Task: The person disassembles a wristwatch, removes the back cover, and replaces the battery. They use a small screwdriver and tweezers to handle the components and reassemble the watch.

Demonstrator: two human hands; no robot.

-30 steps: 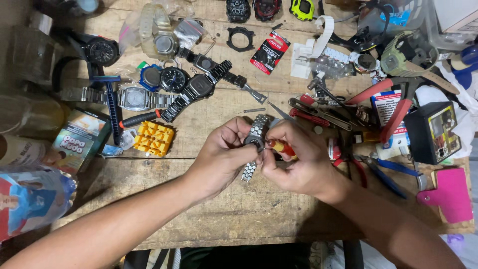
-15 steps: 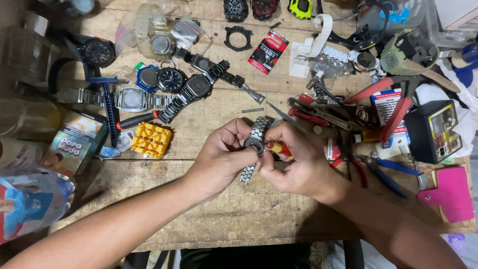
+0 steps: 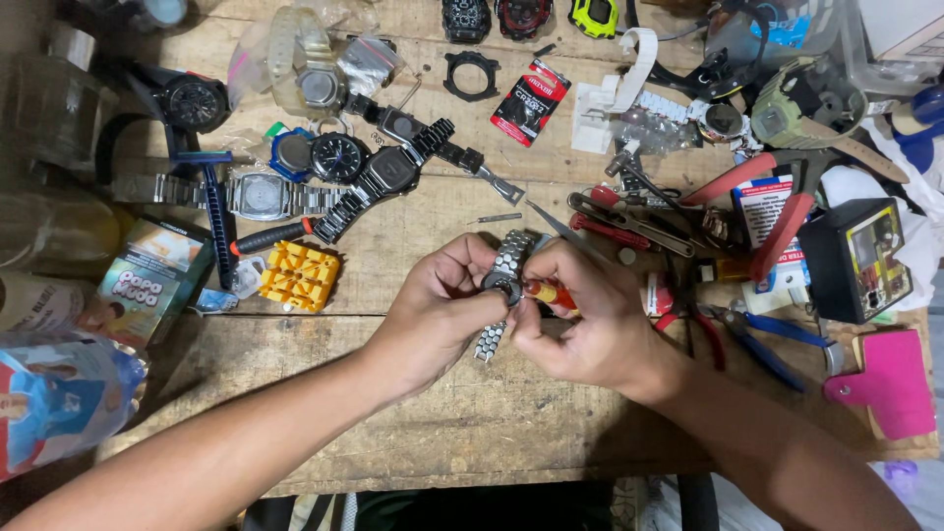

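Bright, even light falls from above on the wooden workbench [image 3: 423,433], and the left hand [image 3: 438,310] and right hand [image 3: 590,329] cast only soft shadows on the boards just below them. Focus is sharp around the hands. Towards the bench's left and right ends the picture darkens, things curve with wide-angle distortion, and the metal watch bands glint faintly.

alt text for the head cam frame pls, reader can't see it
Seen from above, a left hand holds a silver metal-band watch while the right hand presses a red-and-yellow-handled tool against it. The wooden workbench around them is strewn with watches, red pliers and a yellow plastic block.
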